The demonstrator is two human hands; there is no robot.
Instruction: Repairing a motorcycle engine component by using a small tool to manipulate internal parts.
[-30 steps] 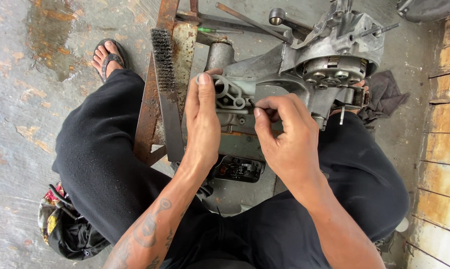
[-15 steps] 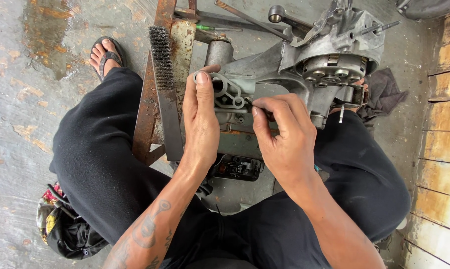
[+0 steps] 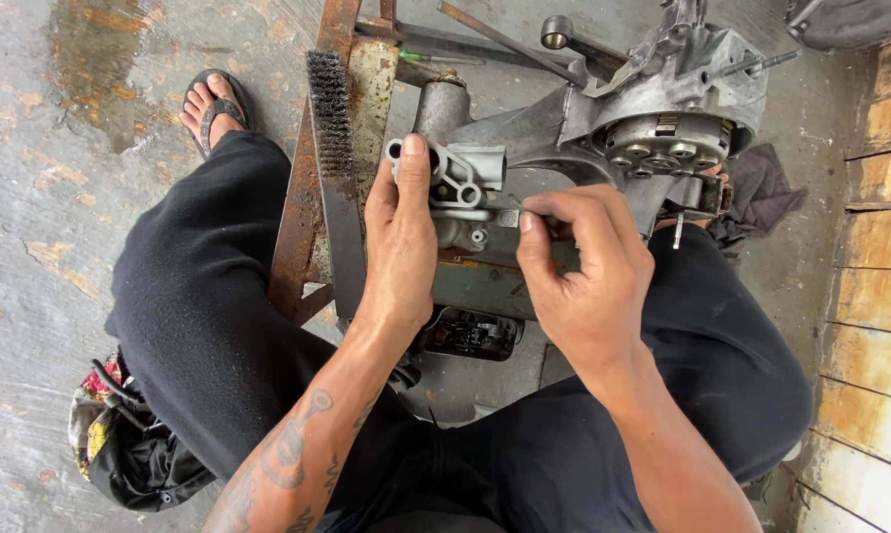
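The left hand (image 3: 403, 242) lay flat and nearly open over a small grey cast metal bracket (image 3: 457, 178), fingers straight, the fingertip reaching its upper left lug and the palm pressing it down rather than gripping it. The right hand (image 3: 585, 266) was curled, thumb and forefinger pinched together just right of the bracket on something thin; what it pinched was too small to make out. The bracket sat at the left end of a large engine casing (image 3: 653, 118), against a short metal cylinder (image 3: 438, 107). It was pale, dull aluminium with at least three round bolt eyes showing; its lower part was covered by the left palm.

The casing was grimy grey, with a round ring of bolts on its face and a stud sticking out at the upper right. Its base was hidden behind the right hand and the person's knees. One wire brush (image 3: 332, 128) stood just left of the left hand, along a rusty metal frame (image 3: 302, 217). One small dark part (image 3: 470, 334) lay under the left wrist. One sandalled foot (image 3: 211, 107) rested on the stained concrete floor (image 3: 60, 197); the other was out of sight. A dark rag (image 3: 756, 192) lay right of the casing, and a patterned bag (image 3: 110, 444) by the left thigh was partly cut off.
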